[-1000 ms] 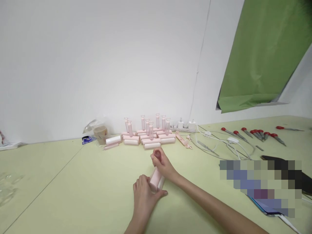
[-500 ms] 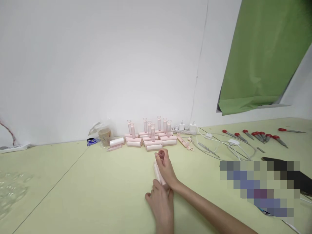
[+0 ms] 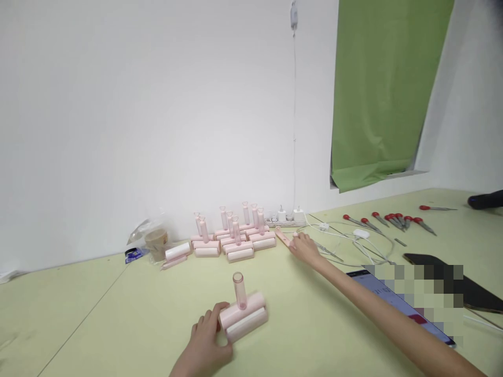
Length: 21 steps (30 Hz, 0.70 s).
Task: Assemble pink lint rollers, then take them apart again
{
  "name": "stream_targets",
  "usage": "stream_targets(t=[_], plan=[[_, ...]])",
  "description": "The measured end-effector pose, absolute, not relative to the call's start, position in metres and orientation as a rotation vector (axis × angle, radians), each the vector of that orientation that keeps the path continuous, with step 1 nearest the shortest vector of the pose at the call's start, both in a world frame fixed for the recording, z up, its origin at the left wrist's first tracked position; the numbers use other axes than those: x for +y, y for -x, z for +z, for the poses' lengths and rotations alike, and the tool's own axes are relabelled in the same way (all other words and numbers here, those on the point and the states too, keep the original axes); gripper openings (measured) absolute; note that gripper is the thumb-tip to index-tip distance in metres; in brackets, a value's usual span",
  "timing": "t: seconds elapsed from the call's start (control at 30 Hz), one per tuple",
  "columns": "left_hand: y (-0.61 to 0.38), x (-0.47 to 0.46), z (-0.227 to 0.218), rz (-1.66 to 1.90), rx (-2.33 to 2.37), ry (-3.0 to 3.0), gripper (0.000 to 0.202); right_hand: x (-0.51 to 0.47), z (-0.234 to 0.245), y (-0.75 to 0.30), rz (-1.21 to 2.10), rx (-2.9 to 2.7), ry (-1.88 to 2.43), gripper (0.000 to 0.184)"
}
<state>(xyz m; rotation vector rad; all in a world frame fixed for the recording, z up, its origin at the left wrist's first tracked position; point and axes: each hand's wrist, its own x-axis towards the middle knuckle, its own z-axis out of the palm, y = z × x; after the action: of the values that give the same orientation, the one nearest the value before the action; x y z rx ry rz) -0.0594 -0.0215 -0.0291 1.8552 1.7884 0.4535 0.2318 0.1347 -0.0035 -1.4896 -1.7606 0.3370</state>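
A pink lint roller [image 3: 242, 315] with a white roll and an upright, see-through handle tube, its top uncapped, rests on the table. My left hand [image 3: 208, 337] grips its left end between thumb and fingers. Farther off to the right, my right hand [image 3: 305, 250] is at the table with its fingers bent together over the spot of the small pink ring pieces, which it mostly hides. What its fingertips hold cannot be made out. Beside them lies a flat pink strip [image 3: 282, 236].
Several pink lint rollers [image 3: 240, 254] with ring-topped handles stand by the wall; a loose white roll [image 3: 178, 252] lies left of them. Cables [image 3: 377, 254], a power strip [image 3: 285, 222], a phone [image 3: 393, 301] and several red-ended tools [image 3: 396, 220] occupy the right side.
My right hand has left the roller's handle and reached forward and right to the small pink pieces. The roller has turned crosswise, with my left hand at its left end. The view has shifted right.
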Motion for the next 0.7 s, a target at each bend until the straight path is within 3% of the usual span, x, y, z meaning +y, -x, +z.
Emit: stream_targets(t=[0.07,0.13,0.3,0.43,0.6,0.7], plan=[[0.065,-0.016,-0.02,0.466,1.725,-1.797,0.095,0.142,-0.016,-0.247,0.289,-1.756,1.594,0.026],[0.061,-0.007,-0.01,0.621,1.666,-1.766,0.109,0.145,-0.029,-0.254,0.243,-1.759,1.671,0.026],[0.019,0.02,0.005,1.184,1.18,-1.678,0.078,0.146,-0.046,-0.257,0.188,-1.789,1.702,0.017],[-0.005,0.032,-0.001,1.194,1.011,-1.44,0.022,0.135,-0.038,-0.248,0.326,-1.827,1.516,0.021],[-0.006,0.035,-0.006,1.16,0.992,-1.387,0.012,0.097,0.001,-0.2,0.619,-1.953,1.134,0.029],[-0.005,0.037,-0.006,1.166,0.966,-1.373,0.008,0.076,0.03,-0.166,0.774,-2.07,0.804,0.024]])
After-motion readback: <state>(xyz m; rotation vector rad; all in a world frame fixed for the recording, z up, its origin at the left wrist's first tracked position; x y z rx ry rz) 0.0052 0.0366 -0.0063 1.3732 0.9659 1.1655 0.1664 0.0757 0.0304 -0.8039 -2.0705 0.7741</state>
